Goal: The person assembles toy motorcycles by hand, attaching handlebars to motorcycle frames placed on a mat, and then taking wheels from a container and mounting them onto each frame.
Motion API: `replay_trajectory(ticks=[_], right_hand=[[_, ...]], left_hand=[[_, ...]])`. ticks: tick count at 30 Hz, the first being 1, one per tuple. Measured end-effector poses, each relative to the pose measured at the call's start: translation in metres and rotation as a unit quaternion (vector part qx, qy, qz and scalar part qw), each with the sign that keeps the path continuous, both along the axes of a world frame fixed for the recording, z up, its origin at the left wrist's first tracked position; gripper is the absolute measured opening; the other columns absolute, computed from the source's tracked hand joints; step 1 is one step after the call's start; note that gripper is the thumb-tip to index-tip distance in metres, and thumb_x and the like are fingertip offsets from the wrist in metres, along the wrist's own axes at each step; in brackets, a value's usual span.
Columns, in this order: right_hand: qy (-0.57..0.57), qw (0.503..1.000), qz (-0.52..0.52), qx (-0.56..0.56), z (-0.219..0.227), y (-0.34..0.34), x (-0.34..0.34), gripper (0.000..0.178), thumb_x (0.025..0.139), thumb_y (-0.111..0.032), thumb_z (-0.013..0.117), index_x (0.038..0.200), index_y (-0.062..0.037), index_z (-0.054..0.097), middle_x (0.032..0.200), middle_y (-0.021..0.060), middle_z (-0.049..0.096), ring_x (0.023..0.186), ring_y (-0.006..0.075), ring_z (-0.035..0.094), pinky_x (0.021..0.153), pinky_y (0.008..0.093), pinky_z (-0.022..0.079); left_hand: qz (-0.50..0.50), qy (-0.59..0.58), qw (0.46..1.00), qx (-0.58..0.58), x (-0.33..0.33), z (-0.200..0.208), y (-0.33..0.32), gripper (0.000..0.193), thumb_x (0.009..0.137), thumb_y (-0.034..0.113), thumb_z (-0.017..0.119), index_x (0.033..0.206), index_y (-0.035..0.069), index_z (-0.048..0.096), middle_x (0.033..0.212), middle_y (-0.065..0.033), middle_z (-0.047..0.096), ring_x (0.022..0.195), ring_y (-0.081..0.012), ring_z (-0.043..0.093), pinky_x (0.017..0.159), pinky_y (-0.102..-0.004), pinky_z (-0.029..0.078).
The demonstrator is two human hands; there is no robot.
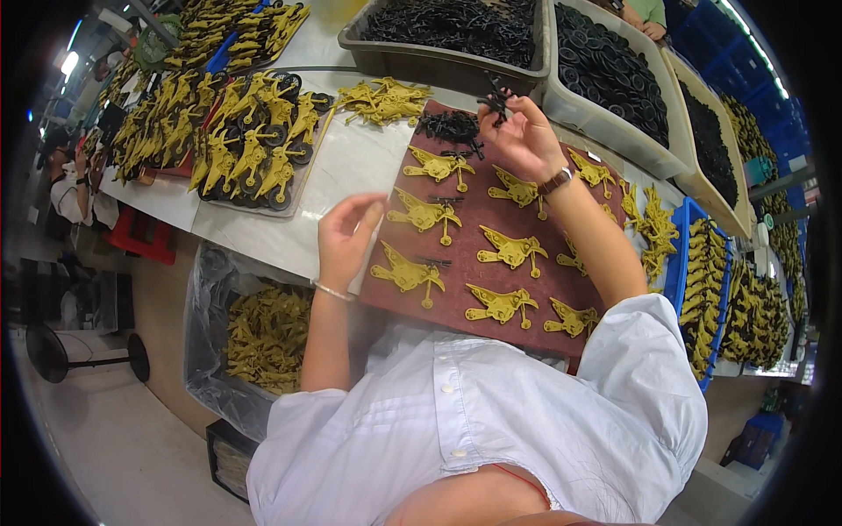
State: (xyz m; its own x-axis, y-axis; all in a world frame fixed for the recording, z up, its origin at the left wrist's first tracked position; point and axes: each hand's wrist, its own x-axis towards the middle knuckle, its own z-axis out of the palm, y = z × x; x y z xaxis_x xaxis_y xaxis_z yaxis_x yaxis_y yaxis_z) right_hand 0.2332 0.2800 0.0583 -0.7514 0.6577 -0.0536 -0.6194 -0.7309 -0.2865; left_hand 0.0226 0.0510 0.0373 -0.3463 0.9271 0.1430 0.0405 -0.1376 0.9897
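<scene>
My right hand [524,145] is raised over the far part of a dark red mat [465,237]. Pinched in its fingertips is a small cluster of black plastic parts [497,98]. Beside that hand, a pile of similar black parts [449,128] lies at the mat's far edge. Yellow plastic motorcycle-shaped pieces [510,250] lie in rows on the mat. In the left column, pieces such as this yellow body [421,213] have a thin black part at their upper right. My left hand [346,241] hovers by the mat's left edge, empty, its fingers loosely curled and apart from the thumb.
Along the far side stand a grey bin of black parts [351,39] and a bin of black wheels [553,96]. Yellow assemblies with wheels fill a tray [303,188] at left. A blue crate [680,219] stands at right. Another person's hand [654,31] shows beyond the bins.
</scene>
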Motion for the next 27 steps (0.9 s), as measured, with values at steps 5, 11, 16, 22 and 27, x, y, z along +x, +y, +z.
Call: replay_trajectory(ticks=[5, 11, 16, 22, 27], right_hand=[[0.087, 0.985, 0.053, -0.138, 0.021, -0.058, 0.022, 0.012, 0.085, -0.008, 0.047, 0.089, 0.0012, 0.054, 0.085, 0.0067, 0.048, 0.08, 0.0198, 0.049, 0.072, 0.0269, 0.049], [0.034, 0.993, 0.009, -0.114, 0.011, -0.083, 0.057, 0.008, 0.084, -0.007, 0.049, 0.09, -0.0026, 0.052, 0.08, 0.0027, 0.047, 0.069, 0.0105, 0.046, 0.049, 0.0173, 0.04], [-0.103, 0.993, -0.033, 0.044, 0.013, -0.097, 0.087, 0.003, 0.087, -0.006, 0.051, 0.09, -0.0066, 0.052, 0.08, 0.0008, 0.048, 0.066, 0.006, 0.044, 0.043, 0.015, 0.035], [-0.338, 0.875, -0.13, 0.322, 0.014, -0.103, 0.105, 0.016, 0.089, -0.01, 0.062, 0.105, -0.0057, 0.061, 0.083, -0.0033, 0.06, 0.068, 0.0027, 0.056, 0.053, 0.0171, 0.042], [-0.518, 0.604, -0.243, 0.554, -0.008, -0.087, 0.114, 0.022, 0.085, -0.006, 0.06, 0.106, -0.0057, 0.065, 0.084, 0.007, 0.063, 0.068, 0.0145, 0.061, 0.06, 0.0275, 0.05]], left_hand=[[-0.081, -0.014, 0.993, 0.083, 0.043, 0.048, 0.046, 0.022, 0.091, 0.008, 0.063, 0.11, -0.004, 0.063, 0.102, -0.0072, 0.067, 0.094, -0.0108, 0.062, 0.081, -0.0239, 0.05], [-0.202, -0.062, 0.977, 0.038, 0.092, 0.055, 0.097, 0.035, 0.089, 0.011, 0.067, 0.12, 0.0, 0.057, 0.1, -0.0078, 0.065, 0.095, -0.0116, 0.063, 0.076, -0.0223, 0.052], [-0.258, -0.05, 0.965, -0.008, 0.116, 0.052, 0.112, 0.035, 0.088, 0.011, 0.068, 0.119, 0.0, 0.057, 0.103, -0.0099, 0.065, 0.094, -0.0126, 0.064, 0.075, -0.0237, 0.054], [-0.338, -0.301, 0.883, -0.128, 0.12, 0.027, 0.138, 0.031, 0.087, 0.006, 0.068, 0.116, 0.001, 0.057, 0.108, -0.0101, 0.063, 0.098, -0.0159, 0.063, 0.079, -0.0293, 0.055], [-0.27, -0.116, 0.947, -0.133, 0.122, 0.011, 0.174, 0.028, 0.083, 0.005, 0.069, 0.111, 0.002, 0.062, 0.098, -0.0084, 0.068, 0.089, -0.0156, 0.066, 0.075, -0.0289, 0.056]])
